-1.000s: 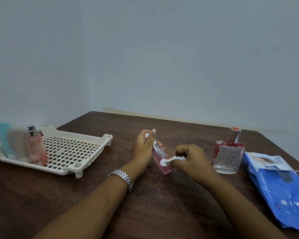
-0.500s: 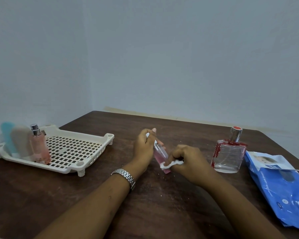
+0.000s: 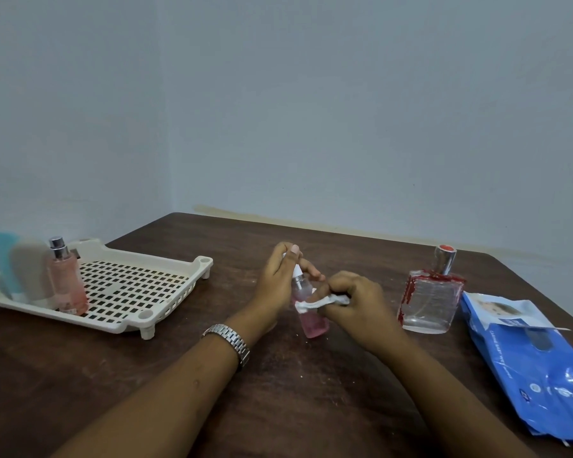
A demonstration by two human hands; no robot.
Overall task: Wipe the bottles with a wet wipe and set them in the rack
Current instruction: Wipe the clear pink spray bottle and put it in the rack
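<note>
Five bottles in all. Three stand at the far left end of the one cream rack (image 3: pixel 136 289), which sits on the left side of the brown table (image 3: pixel 278 408). They are a blue bottle (image 3: pixel 0 259), a grey bottle (image 3: pixel 30 272) and a pink spray bottle (image 3: pixel 67 285) with a silver top, packed close together. The first two are blurred.

In the middle, the left hand (image 3: pixel 278 276), with a single metal wristwatch (image 3: pixel 229 338) on its wrist, curls its fingers round the top of the small pink bottle (image 3: pixel 313 322). This bottle is tilted, its base at or just above the table; I cannot tell which. The right hand (image 3: pixel 354 302) pinches the one wet wipe (image 3: pixel 315 304) against the bottle's middle.

To the right, the fifth one, a square clear bottle (image 3: pixel 429 305) with red edging and a silver cap, stands upright on the table. Just beside it at the far right lies one blue wipe pack (image 3: pixel 536 358), its flap peeled up.

Compared with half a second ago, the wipe sits higher on the small bottle, so more pink body shows below it. The rack, its three bottles, the square bottle and the pack have not shifted on the table.

The pack carries white print along its near edge, too small to read. I can read no label on any of the bottles.
</note>
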